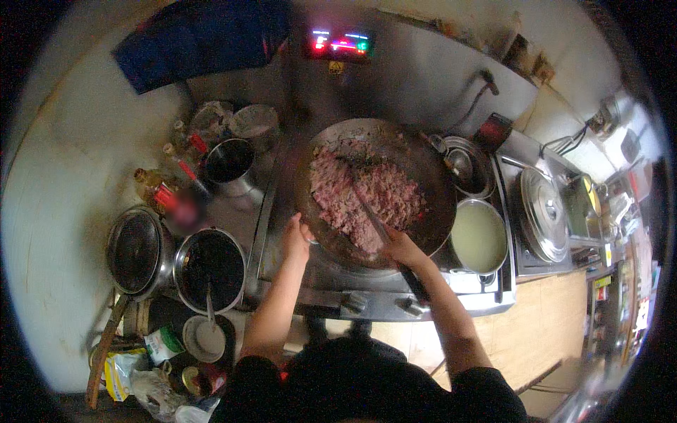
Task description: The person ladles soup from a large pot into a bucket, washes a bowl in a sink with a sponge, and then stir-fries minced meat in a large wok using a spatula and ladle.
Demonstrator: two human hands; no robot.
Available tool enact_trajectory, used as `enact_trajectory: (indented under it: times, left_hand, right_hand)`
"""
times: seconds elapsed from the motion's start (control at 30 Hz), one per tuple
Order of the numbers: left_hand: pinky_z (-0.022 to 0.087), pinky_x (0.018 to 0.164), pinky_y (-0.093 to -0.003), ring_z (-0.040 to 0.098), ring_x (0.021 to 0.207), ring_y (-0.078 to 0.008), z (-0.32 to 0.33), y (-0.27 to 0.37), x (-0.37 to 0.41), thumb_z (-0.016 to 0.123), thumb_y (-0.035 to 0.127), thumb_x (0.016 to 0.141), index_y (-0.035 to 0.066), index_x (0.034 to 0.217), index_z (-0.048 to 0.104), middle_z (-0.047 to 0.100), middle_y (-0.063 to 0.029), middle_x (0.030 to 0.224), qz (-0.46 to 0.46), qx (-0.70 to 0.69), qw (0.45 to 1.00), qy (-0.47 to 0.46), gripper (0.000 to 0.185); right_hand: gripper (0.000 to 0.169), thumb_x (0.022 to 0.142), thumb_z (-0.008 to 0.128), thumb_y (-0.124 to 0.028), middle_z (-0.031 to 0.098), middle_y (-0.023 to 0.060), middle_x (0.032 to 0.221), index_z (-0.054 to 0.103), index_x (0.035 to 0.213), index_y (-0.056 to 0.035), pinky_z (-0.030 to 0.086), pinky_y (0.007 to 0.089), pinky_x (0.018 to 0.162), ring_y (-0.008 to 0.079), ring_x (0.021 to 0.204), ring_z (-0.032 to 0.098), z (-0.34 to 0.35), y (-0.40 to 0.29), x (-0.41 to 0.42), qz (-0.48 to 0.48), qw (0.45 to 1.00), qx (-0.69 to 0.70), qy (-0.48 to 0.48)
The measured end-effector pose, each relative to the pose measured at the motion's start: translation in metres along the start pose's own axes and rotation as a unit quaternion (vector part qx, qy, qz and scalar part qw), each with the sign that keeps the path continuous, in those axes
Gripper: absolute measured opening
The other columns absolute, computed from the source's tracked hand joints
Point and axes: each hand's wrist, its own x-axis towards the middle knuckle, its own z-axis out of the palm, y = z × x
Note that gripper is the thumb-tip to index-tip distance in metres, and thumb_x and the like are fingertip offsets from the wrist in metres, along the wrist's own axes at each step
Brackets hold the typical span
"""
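Note:
A large wok (433, 206) sits on the stove in front of me, holding a heap of pinkish minced meat (365, 195). My right hand (404, 247) grips the long handle of a metal cooking utensil (374, 218), whose far end is buried in the meat. The handle's dark rear part passes below my wrist. At the wok's near left rim, my left hand (297, 235) is closed around what looks like the wok's handle; the fingers hide most of it.
Right of the wok stand a pot of pale liquid (478, 236) and a lidded pot (465, 166). To the left are a pot of dark liquid (203, 264), a steel pot (230, 164), a strainer (135, 251) and several bottles. A lit control panel (340, 45) is on the back wall.

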Motion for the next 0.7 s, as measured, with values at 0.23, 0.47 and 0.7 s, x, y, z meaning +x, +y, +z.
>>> enact_trajectory:
  times: [0.23,0.47,0.7]
  left_hand:
    - [0.027,0.046,-0.026,0.025,0.047,-0.0096,0.008,0.007,-0.011,0.038,0.027,0.087,0.007,0.117,0.037,0.024,0.0024,0.053,0.013,0.012,1.0,0.012,0.036]
    - [0.025,0.045,-0.0256,0.023,0.047,-0.0093,0.006,-0.008,0.007,0.039,0.029,0.087,0.006,0.116,0.038,0.022,0.0029,0.053,0.015,0.021,0.999,0.021,0.037]
    - [0.025,0.045,-0.0256,0.024,0.045,-0.0096,0.001,0.007,-0.001,0.041,0.027,0.086,0.005,0.118,0.036,0.022,0.0027,0.053,0.023,0.019,0.999,0.025,0.039]
  right_hand:
    - [0.066,0.068,0.044,-0.004,0.055,0.0235,0.07,0.017,0.128,-0.0099,0.044,0.0427,0.058,0.0415,0.065,0.053,0.006,-0.042,-0.151,0.01,0.926,-0.377,0.022]
    - [0.063,0.067,0.046,-0.005,0.054,0.0232,0.074,0.023,0.125,-0.0118,0.045,0.0409,0.051,0.0372,0.062,0.055,-0.028,0.059,-0.056,-0.009,0.851,-0.509,0.132]
    - [0.048,0.078,0.047,-0.011,0.055,0.011,0.062,0.029,0.122,-0.0032,0.041,0.03,0.036,0.0166,0.042,0.051,-0.04,-0.022,-0.045,-0.041,0.99,0.044,0.126]
